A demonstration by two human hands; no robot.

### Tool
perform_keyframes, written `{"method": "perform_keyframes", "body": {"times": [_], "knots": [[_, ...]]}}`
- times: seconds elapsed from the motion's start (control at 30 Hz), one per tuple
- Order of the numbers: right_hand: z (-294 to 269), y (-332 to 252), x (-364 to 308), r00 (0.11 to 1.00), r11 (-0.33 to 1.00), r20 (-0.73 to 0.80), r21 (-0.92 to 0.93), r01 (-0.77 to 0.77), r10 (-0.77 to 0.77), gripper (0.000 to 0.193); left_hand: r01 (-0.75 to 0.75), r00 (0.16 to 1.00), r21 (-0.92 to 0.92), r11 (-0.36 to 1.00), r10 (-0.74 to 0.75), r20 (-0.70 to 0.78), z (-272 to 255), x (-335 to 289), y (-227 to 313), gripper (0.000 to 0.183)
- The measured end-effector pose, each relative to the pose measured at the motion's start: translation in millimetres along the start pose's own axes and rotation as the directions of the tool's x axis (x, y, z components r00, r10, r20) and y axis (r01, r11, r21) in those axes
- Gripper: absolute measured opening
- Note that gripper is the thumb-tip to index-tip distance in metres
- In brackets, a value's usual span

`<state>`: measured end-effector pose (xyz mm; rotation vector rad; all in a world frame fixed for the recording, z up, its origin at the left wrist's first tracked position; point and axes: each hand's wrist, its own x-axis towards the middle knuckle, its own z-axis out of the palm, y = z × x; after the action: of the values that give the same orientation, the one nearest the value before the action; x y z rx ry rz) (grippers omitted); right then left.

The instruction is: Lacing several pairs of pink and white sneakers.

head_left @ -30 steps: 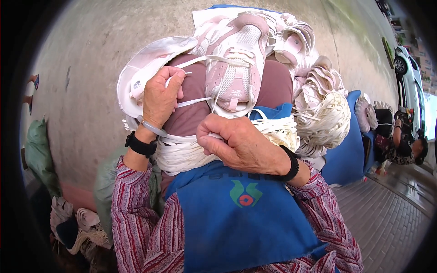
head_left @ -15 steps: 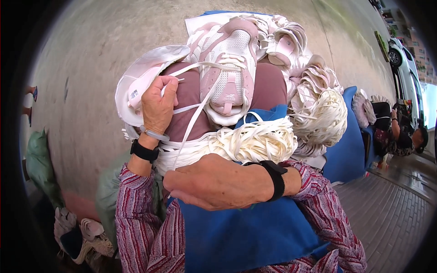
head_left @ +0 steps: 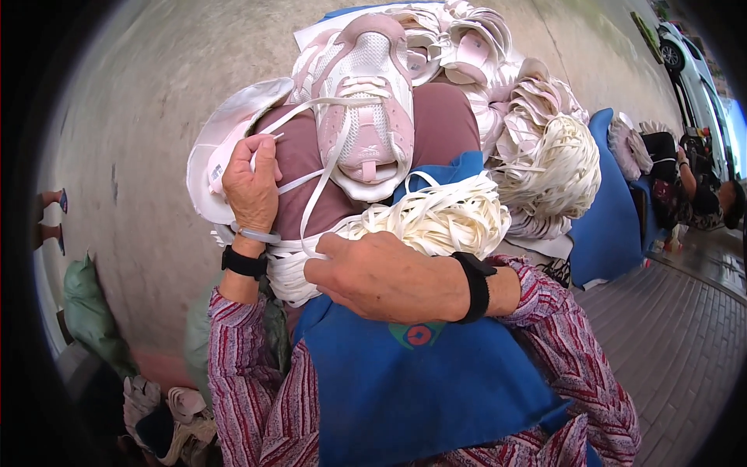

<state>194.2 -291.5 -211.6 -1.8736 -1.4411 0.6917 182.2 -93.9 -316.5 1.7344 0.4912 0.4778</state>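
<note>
A pink and white shoe upper [head_left: 366, 105] lies across my lap between my knees, its tongue end toward me. White shoelaces [head_left: 336, 148] are threaded through its top and run out to the left. My left hand [head_left: 250, 177] pinches one lace near its tip, beside the upper. Closer to my body, my right hand [head_left: 381, 274] is closed on the other lace, which hangs down from the upper; its fingertips are partly hidden. Just beyond that hand a bundle of loose white laces [head_left: 443, 218] rests on my lap.
Stacked shoe uppers [head_left: 475, 50] and a second lace bundle [head_left: 556, 167] sit to the far right. Another upper [head_left: 214, 156] lies left of my knee. A blue apron [head_left: 436, 389] covers my lap. Green sacks [head_left: 93, 307] stand at left; a person [head_left: 692, 179] sits at right.
My right hand has moved up and slightly right, nearer the upper, still holding its lace. My left hand keeps its pinch. The whole view has shifted a little.
</note>
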Motion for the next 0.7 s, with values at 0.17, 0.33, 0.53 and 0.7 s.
{"method": "perform_keyframes", "body": {"times": [0.17,0.33,0.53,0.7], "knots": [[-7,14,-16,0.994,0.993,0.006,-0.038,-0.11,0.111,0.012,-0.054,0.997,0.042,0.998,0.057,-0.054,1,-1,-4,0.018],[-23,14,-19,0.988,0.897,0.156,0.434,-0.079,0.012,0.012,-0.055,0.993,0.057,0.997,0.061,-0.105,4,-4,0,0.017],[-36,32,-15,0.956,0.956,-0.293,0.286,0.065,0.023,0.008,-0.068,0.99,0.037,0.997,0.072,-0.119,6,-2,-1,0.014],[-47,18,-12,0.83,0.624,-0.179,0.744,-0.237,0.529,0.014,-0.076,0.99,-0.01,0.997,0.074,-0.122,4,-4,-3,0.014]]}}
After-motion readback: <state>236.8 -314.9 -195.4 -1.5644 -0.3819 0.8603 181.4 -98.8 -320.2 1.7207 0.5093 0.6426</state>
